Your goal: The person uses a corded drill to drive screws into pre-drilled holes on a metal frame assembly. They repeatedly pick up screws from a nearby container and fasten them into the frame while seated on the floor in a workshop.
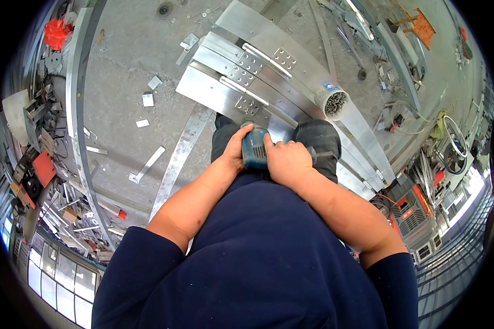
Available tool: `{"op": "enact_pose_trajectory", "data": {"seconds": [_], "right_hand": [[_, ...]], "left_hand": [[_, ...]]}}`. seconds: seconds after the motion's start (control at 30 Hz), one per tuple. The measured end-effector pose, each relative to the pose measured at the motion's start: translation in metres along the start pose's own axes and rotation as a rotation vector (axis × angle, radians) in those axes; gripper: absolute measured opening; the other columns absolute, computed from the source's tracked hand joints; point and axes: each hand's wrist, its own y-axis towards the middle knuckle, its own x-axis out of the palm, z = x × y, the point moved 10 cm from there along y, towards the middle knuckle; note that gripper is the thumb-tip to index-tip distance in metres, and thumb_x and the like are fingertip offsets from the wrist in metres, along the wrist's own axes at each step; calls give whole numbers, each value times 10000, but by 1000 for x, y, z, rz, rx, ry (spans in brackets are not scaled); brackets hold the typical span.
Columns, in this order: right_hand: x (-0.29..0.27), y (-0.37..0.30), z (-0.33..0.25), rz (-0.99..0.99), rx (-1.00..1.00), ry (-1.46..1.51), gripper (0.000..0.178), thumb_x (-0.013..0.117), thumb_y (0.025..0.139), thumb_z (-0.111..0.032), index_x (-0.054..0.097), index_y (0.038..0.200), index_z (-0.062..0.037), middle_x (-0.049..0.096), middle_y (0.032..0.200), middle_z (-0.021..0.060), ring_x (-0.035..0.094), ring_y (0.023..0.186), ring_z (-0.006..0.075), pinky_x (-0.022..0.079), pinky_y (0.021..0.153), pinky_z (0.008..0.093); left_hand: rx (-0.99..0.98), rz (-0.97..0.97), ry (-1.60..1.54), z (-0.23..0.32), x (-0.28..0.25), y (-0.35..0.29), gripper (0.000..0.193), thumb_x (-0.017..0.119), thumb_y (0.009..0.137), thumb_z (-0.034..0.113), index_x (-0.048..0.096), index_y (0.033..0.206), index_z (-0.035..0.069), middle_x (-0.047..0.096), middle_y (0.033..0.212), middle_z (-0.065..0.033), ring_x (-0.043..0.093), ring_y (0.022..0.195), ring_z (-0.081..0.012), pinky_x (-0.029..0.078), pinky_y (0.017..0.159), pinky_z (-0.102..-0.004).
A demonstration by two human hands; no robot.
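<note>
A teal power drill point(254, 148) is in both my hands, close to my body and between my knees. My left hand point(235, 148) wraps the drill's left side near its front end. Around the rear of its body closes my right hand point(289, 160). The drill's nose points away from me, towards a shiny metal panel point(198, 90); whether the tip touches it is hidden. On the panel sit small plates with rows of holes, one of them a near plate point(250, 104), plus a bright bar handle point(245, 91) and a second bar handle point(267, 60).
A white bucket point(323, 100) of small metal fasteners stands on the panels to the right. Scrap pieces and a flat strip point(148, 164) lie on the concrete floor. A long metal rail point(73, 109) runs along the left. An orange-and-grey machine point(410, 213) stands at the right.
</note>
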Motion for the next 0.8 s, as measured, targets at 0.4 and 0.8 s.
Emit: {"op": "enact_pose_trajectory", "data": {"seconds": [0.4, 0.8], "right_hand": [[0, 2, 3, 49, -7, 12, 579, 571, 818, -151, 484, 1367, 11, 723, 853, 154, 718, 764, 293, 556, 663, 387], [-3, 6, 3, -1, -4, 30, 586, 564, 821, -150, 473, 1375, 21, 725, 867, 166, 720, 778, 302, 559, 679, 394]], "left_hand": [[-6, 27, 20, 2, -1, 0, 363, 586, 946, 418, 661, 1008, 68, 703, 917, -88, 692, 813, -237, 586, 763, -387], [-4, -8, 13, 4, 0, 3, 378, 578, 952, 432, 667, 1003, 69, 709, 924, -87, 693, 827, -239, 586, 776, -388]]}}
